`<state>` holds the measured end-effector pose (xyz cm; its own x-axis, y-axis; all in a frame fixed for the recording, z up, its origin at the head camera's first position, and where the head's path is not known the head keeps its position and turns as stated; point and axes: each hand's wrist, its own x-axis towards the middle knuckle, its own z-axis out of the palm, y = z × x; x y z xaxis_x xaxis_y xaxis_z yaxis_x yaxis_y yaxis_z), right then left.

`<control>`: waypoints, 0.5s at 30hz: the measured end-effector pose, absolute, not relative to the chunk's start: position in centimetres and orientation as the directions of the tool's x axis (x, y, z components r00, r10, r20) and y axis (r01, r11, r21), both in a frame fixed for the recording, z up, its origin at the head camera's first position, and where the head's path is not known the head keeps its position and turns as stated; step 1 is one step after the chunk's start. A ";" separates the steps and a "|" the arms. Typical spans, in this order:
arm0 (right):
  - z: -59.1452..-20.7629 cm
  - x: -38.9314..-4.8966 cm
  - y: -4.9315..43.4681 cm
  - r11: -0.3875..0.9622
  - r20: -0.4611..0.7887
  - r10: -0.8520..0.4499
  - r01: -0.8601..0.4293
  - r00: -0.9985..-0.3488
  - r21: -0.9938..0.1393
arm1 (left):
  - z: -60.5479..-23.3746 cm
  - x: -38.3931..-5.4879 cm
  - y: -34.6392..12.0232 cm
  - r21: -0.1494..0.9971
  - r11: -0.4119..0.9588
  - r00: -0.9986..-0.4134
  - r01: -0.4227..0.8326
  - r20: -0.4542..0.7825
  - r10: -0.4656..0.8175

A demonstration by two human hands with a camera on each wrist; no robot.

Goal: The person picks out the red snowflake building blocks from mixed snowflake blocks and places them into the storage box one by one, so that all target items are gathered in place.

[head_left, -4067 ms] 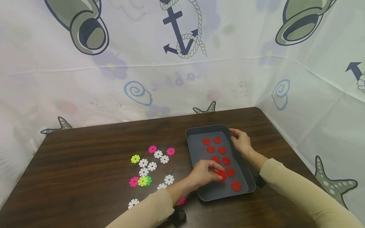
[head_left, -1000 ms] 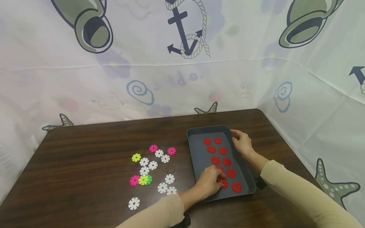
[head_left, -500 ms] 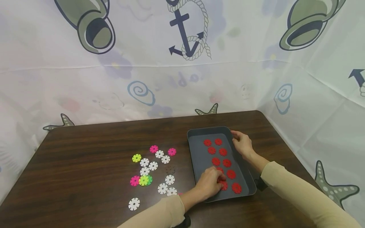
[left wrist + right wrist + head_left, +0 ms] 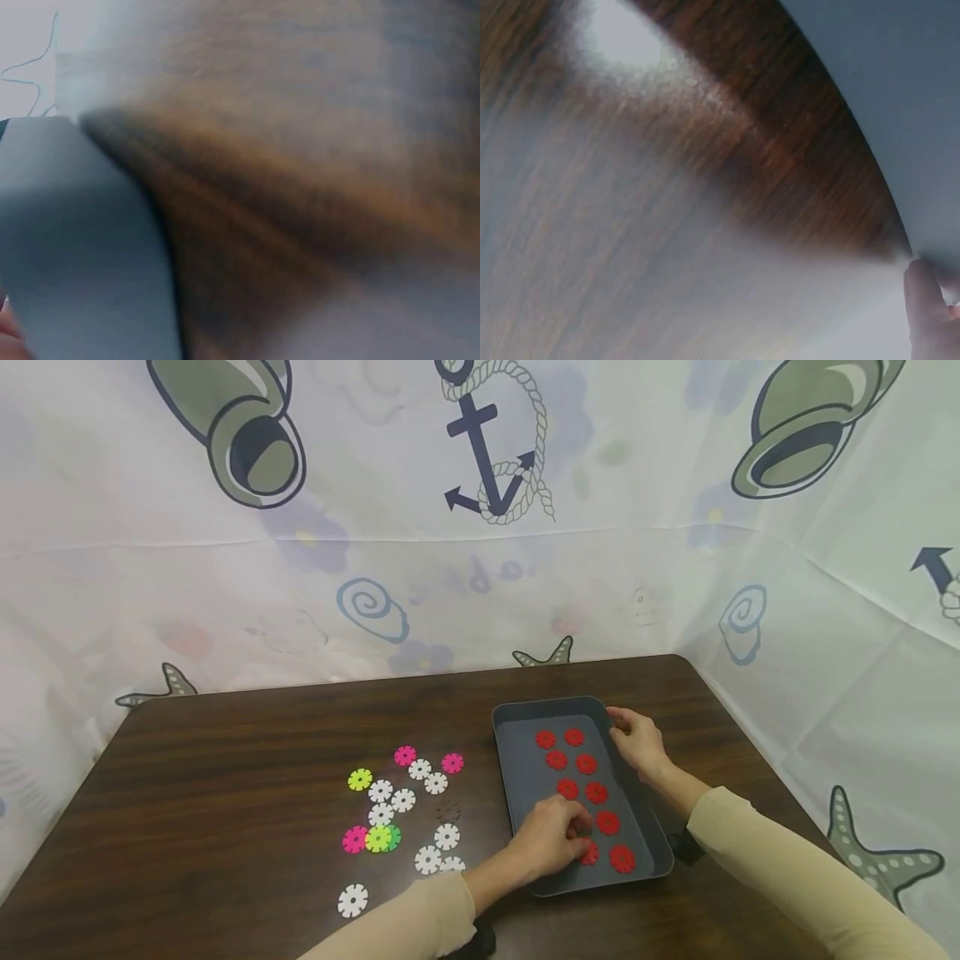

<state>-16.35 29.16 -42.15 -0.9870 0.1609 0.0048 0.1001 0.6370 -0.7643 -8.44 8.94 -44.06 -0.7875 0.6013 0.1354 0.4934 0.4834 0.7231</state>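
Observation:
In the head view, red notched plastic discs lie in two columns inside a dark grey baking tray. My left hand hovers low over the tray's near left part, thumb and fingertips a little apart. Just beside the thumb is a partly covered red disc at the near end of the left column; the hand hides another spot above it. Higher up, my right hand grips the tray's right rim. Its finger shows against the tray's outer wall in the right wrist view.
Left of the tray, white discs, pink discs, yellow discs and a green disc are scattered on the dark wooden table. A printed curtain hangs behind and along the right side.
My left hand has moved toward the tray's near end and its pinch has loosened. A red disc now lies there, below the others in the left column. The right hand stays on the rim.

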 end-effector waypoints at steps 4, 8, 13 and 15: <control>-41.9 -16.1 29.5 0.627 -0.012 0.126 0.089 -0.992 -0.774 | -42.8 -9.1 7.9 0.791 0.412 -0.785 0.453 0.134 0.605; -41.6 -15.8 29.8 0.629 -0.006 0.086 0.059 -0.996 -0.775 | -41.5 -10.0 5.7 0.837 0.340 -0.776 0.429 0.149 0.613; -40.8 -15.4 30.6 0.584 -0.018 0.076 0.059 -0.997 -0.809 | -39.7 -11.7 1.4 0.840 0.299 -0.762 0.453 0.191 0.619; -40.5 -15.2 30.9 0.573 -0.013 0.068 0.050 -0.998 -0.818 | -39.0 -12.4 -0.5 0.822 0.310 -0.760 0.478 0.210 0.615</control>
